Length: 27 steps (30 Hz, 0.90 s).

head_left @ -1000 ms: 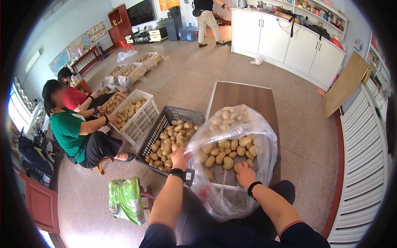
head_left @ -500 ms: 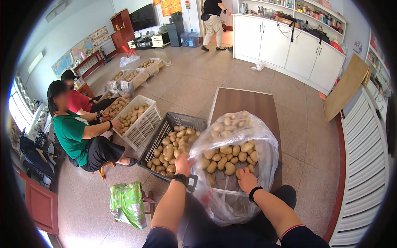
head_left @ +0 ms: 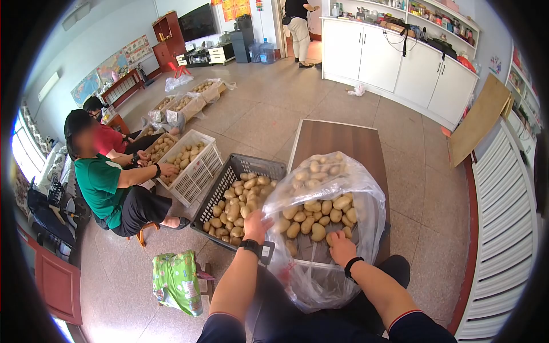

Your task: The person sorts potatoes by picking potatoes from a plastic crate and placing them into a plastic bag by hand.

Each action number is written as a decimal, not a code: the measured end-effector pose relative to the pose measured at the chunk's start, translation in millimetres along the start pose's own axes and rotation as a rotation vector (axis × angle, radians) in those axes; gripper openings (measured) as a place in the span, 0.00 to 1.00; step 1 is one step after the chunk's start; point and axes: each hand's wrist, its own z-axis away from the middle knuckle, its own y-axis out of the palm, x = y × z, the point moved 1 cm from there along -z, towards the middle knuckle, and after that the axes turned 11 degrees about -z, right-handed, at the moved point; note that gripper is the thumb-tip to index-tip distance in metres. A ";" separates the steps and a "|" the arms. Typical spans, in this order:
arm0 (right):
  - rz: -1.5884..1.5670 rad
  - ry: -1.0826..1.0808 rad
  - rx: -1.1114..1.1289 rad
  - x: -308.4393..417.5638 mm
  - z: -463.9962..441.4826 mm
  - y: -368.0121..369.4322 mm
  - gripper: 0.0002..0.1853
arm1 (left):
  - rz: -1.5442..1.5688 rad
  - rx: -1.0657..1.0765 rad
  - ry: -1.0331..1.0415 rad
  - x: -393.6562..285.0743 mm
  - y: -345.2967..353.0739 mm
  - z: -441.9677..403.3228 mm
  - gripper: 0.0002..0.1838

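Potatoes [head_left: 326,214] lie inside a clear plastic bag [head_left: 369,188] that lines a box on a brown wooden table [head_left: 337,140]. My right hand [head_left: 342,247] reaches into the bag's open mouth, its fingers closed on a potato at the near edge of the heap. At the bag's left edge is my left hand [head_left: 257,226], with its fingers wrapped on the plastic. Just left of it stands a black crate [head_left: 224,166] full of potatoes.
Two people sit on the left, one in a green top [head_left: 97,183], beside a white crate [head_left: 200,177] of potatoes. A green patterned bag [head_left: 176,283] lies on a stool. A third person [head_left: 298,26] stands by the white cabinets [head_left: 366,51].
The view has tilted up slightly. My hands have hardly moved relative to the bag. The standing person has shifted toward the doorway, and the green-topped person's hands have moved over the white crate.
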 end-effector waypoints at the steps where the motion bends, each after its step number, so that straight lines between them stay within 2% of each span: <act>1: -0.008 -0.005 -0.018 0.1 0.0 0.3 0.24 | 0.003 0.005 -0.005 -0.6 0.5 0.8 0.22; 5: -0.022 -0.025 -0.061 -0.9 0.2 2.3 0.23 | 0.001 0.010 0.000 -0.1 1.6 0.2 0.22; 7: -0.012 -0.025 -0.049 -3.9 -1.5 5.4 0.24 | 0.003 0.016 0.007 1.7 2.1 -1.9 0.15; 8: -0.001 -0.027 -0.040 -5.9 -1.6 6.7 0.26 | 0.000 0.017 0.001 2.7 1.7 -2.6 0.15; 18: -0.017 -0.041 -0.074 -3.7 0.3 7.2 0.27 | -0.007 0.028 -0.004 1.8 4.4 1.2 0.17; 24: -0.094 0.077 -0.004 -2.6 -0.8 6.8 0.29 | -0.036 0.046 -0.010 0.3 6.8 5.5 0.17; 26: -0.143 0.158 0.021 -3.2 -1.7 8.0 0.29 | -0.062 0.060 -0.008 1.1 5.4 5.1 0.25; 27: -0.142 0.156 0.018 -4.6 -1.6 10.2 0.29 | -0.061 0.062 -0.005 1.0 5.7 5.7 0.25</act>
